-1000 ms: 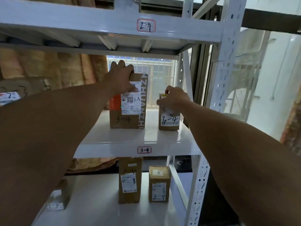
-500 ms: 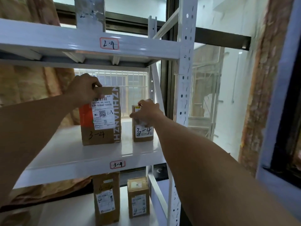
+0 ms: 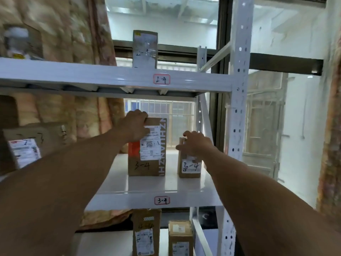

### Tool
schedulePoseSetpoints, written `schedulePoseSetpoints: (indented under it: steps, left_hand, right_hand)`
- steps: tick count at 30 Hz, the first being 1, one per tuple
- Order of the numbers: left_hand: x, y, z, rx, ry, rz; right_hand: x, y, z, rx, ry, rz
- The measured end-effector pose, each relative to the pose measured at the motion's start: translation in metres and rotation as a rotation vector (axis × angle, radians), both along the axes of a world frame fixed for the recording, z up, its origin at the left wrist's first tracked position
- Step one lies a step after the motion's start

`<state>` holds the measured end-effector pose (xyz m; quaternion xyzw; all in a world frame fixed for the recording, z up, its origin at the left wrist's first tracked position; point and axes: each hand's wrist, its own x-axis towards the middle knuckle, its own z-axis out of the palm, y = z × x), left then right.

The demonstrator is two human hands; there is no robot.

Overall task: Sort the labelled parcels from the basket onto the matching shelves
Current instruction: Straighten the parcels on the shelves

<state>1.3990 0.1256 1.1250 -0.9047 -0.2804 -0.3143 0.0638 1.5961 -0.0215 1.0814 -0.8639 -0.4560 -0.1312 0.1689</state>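
Compare against the earlier views: no shift in either parcel, only a raised line of sight, now taking in the upper white beam tagged 2-4 (image 3: 161, 79).

Note the tall brown cardboard box with white shipping label and orange patch (image 3: 147, 156), hand-marked 3-4, standing upright on the white metal shelf tagged 3-4 (image 3: 147, 187). Note the small brown cardboard box with white label (image 3: 190, 169), also marked 3-4, just beside it on the right, not touching.

Find the left hand (image 3: 133, 126) still curled over the tall box's top left corner. Find the right hand (image 3: 195, 143) still curled over the small box's top, thumb at its left edge.

Treat both parcels as seated on the matching shelf. Judge release of both grips as the remaining step, then a return to the basket, out of view here.
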Motion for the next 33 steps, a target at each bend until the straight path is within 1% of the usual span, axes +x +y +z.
schedulePoseSetpoints:
  steps: [4,7,9,12,15,16,19,21,23,24,26,29,31,33]
  left_hand:
    - [-0.043,-0.017,-0.012,0.045,0.03,-0.004]
    - [-0.092,-0.012,-0.022,-0.036,0.023,0.071]
    - [-0.128,-0.006,-0.024,-0.062,0.053,0.125]
    - [-0.185,0.009,-0.027,-0.01,0.119,0.165]
    - [-0.249,0.034,-0.03,0.015,0.136,0.181]
    - [-0.271,0.04,-0.029,0.012,0.147,0.168]
    - [-0.333,0.057,-0.018,-0.033,0.171,0.127]
    - [-0.373,0.066,-0.011,-0.049,0.154,0.128]
    - [-0.408,0.069,-0.006,-0.06,0.149,0.149]
    - [-0.426,0.07,-0.004,-0.059,0.158,0.158]
    - [-0.461,0.072,-0.002,-0.052,0.172,0.182]
    - [-0.506,0.083,0.002,-0.059,0.149,0.216]
    - [-0.536,0.09,0.004,-0.071,0.145,0.249]
    - [-0.565,0.093,0.009,-0.051,0.128,0.295]
  right_hand:
    - [-0.005,0.001,0.002,-0.04,-0.082,-0.05]
    - [-0.031,0.002,-0.001,-0.04,-0.162,-0.094]
    - [-0.057,0.001,-0.008,-0.028,-0.188,-0.134]
    - [-0.101,0.004,-0.015,0.043,-0.16,-0.158]
    - [-0.154,0.021,-0.017,0.135,-0.167,-0.172]
    - [-0.166,0.029,-0.017,0.136,-0.138,-0.183]
    - [-0.182,0.066,-0.019,0.104,0.035,-0.149]
    - [-0.231,0.075,-0.011,0.121,0.049,-0.117]
    - [-0.296,0.073,-0.001,0.123,-0.018,-0.095]
    - [-0.343,0.065,0.008,0.119,-0.046,-0.083]
    - [-0.397,0.066,0.017,0.066,-0.06,-0.078]
    - [-0.45,0.076,0.03,0.029,-0.011,0.016]
    - [-0.476,0.09,0.036,0.052,0.0,0.105]
    - [-0.511,0.098,0.043,0.077,-0.011,0.147]
